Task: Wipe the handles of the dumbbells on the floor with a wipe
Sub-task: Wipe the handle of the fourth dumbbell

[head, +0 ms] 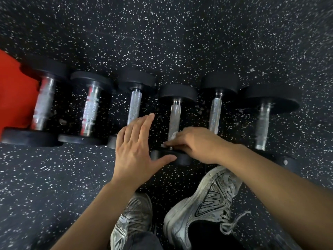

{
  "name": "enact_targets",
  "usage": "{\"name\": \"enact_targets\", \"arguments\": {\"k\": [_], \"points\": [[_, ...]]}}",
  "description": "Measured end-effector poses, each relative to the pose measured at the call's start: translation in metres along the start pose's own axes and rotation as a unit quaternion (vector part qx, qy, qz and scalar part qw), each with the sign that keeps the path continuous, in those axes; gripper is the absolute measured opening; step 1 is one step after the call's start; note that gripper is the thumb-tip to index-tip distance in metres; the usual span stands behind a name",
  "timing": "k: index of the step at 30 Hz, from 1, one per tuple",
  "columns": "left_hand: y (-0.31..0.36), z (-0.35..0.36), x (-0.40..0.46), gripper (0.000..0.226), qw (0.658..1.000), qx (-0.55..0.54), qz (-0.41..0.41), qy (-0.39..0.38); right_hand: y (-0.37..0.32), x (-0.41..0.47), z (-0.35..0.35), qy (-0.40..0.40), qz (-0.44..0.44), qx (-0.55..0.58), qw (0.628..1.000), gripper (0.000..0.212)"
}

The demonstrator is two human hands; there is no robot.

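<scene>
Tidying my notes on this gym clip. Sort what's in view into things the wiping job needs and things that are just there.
Job:
- six dumbbells in a row on the floor
- white wipe
- right hand pressing the wipe on the fourth handle from the left
- left hand, open beside it

Just there:
- red mat
- grey sneakers
- speckled floor
</scene>
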State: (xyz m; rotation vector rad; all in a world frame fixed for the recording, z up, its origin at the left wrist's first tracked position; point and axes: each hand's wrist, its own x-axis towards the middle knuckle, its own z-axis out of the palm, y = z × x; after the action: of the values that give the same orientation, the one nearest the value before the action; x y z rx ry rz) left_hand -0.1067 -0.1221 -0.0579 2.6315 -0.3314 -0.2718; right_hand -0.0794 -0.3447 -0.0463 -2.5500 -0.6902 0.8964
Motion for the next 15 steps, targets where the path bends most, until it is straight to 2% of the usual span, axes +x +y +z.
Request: {"name": "enact_targets", "arguments": {"k": [1, 3, 5, 6, 9, 11, 15], "points": [[0.0, 0.0, 0.0, 0.12, 1.0, 0.001, -0.001, 0.001, 0.0, 0.002, -0.003, 0.016, 0.019, 0.036, 0.999, 0.037], [-0.001, 0.0, 0.0, 0.121, 1.0, 0.003, 0.0, -0.003, 0.006, 0.008, -0.008, 0.12, 0.066, 0.09, 0.987, 0.038], [0.0, 0.0, 0.0, 0.121, 1.0, 0.003, -0.001, -0.008, 0.012, 0.015, -0.01, 0.226, 0.096, 0.09, 0.965, 0.04], [0.0, 0.0, 0.0, 0.121, 1.0, 0.003, -0.001, -0.008, 0.013, 0.019, -0.009, 0.25, 0.107, 0.085, 0.959, 0.039], [0.0, -0.001, 0.0, 0.121, 1.0, 0.001, 0.001, -0.005, 0.008, 0.023, 0.0, 0.225, 0.121, 0.092, 0.962, 0.037], [0.0, -0.001, 0.0, 0.121, 1.0, -0.001, 0.0, -0.005, 0.005, 0.014, 0.003, 0.18, 0.097, 0.067, 0.977, 0.038], [0.0, 0.0, 0.0, 0.121, 1.0, -0.007, -0.002, 0.0, -0.003, -0.003, 0.002, 0.005, 0.032, -0.003, 0.999, 0.036]]}}
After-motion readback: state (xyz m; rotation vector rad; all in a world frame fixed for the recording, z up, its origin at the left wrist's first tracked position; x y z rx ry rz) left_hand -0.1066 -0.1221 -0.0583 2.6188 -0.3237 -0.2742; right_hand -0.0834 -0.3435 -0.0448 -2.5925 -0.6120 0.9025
